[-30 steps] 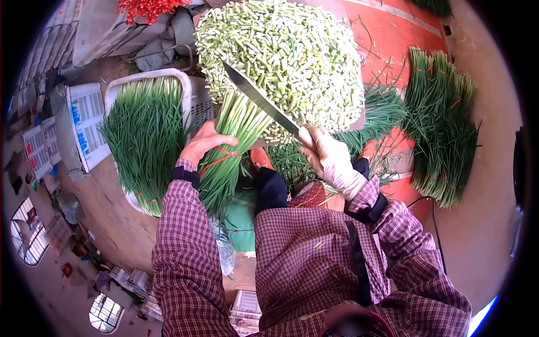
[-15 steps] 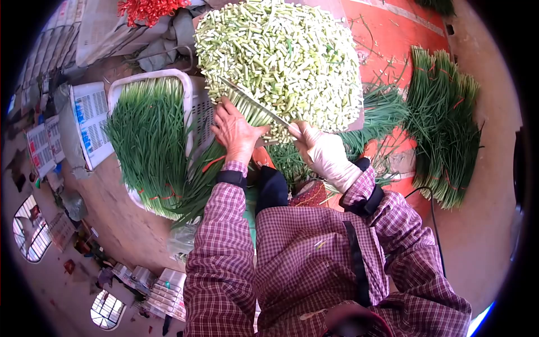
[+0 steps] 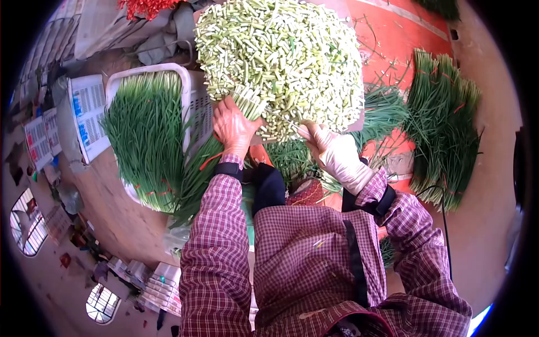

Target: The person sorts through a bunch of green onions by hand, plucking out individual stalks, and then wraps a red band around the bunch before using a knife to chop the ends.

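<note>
My bare left hand (image 3: 233,128) is closed over a bunch of garlic chives (image 3: 249,101), pressing it down at the near left edge of a big heap of chopped stalk pieces (image 3: 286,56). The pale stem ends point into the heap, and the long green leaves trail down under my wrist. My right hand (image 3: 337,151), in a whitish glove, is closed around the knife (image 3: 301,130) just right of the bunch. Little of the knife shows now; its blade is hard to make out against the heap. The heap lies on a board whose edges barely show.
A white plastic basket (image 3: 185,84) packed with uncut chives stands at the left. Tied chive bundles (image 3: 441,123) lie on the right, with loose leaves (image 3: 382,112) beside the heap. Red ties (image 3: 149,7) hang at the top left. A black cable (image 3: 445,236) runs beside my right arm.
The knife has moved off the bunch toward the right and near side with my right hand; its blade lay across the stems before. My left hand still holds the bunch down.
</note>
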{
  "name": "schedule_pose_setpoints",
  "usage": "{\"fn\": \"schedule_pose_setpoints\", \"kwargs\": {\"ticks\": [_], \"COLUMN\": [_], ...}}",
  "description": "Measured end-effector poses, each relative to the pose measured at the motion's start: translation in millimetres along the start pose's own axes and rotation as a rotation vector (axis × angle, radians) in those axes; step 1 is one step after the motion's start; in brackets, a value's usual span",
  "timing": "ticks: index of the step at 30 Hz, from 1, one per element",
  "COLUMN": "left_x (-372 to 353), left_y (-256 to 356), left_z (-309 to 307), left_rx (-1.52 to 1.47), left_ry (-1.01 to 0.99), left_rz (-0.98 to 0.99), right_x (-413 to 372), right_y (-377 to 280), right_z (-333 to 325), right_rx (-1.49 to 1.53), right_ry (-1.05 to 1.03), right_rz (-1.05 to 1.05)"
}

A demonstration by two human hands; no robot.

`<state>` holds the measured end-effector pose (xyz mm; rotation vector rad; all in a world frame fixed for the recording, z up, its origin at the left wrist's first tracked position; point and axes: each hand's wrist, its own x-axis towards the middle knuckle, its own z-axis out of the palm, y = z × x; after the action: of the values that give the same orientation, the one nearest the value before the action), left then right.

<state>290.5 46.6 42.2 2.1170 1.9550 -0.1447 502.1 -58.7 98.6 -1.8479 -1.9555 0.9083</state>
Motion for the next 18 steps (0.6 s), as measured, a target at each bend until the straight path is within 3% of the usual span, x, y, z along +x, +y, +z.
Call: {"fn": "schedule_pose_setpoints", "kwargs": {"ticks": [12,18], "left_x": [4,5], "left_y": [-7,-5], "left_z": [0,1], "left_rx": [-0.015,0.001], "left_ry": [-0.005,-0.025], "left_rz": [0.014,-0.008], "right_x": [18,30], "right_y": [9,17], "right_z": [4,-6], "right_rx": [-0.11,0.046], "right_ry": [0.012,-0.091], "right_rz": [-0.092,-0.053]}}
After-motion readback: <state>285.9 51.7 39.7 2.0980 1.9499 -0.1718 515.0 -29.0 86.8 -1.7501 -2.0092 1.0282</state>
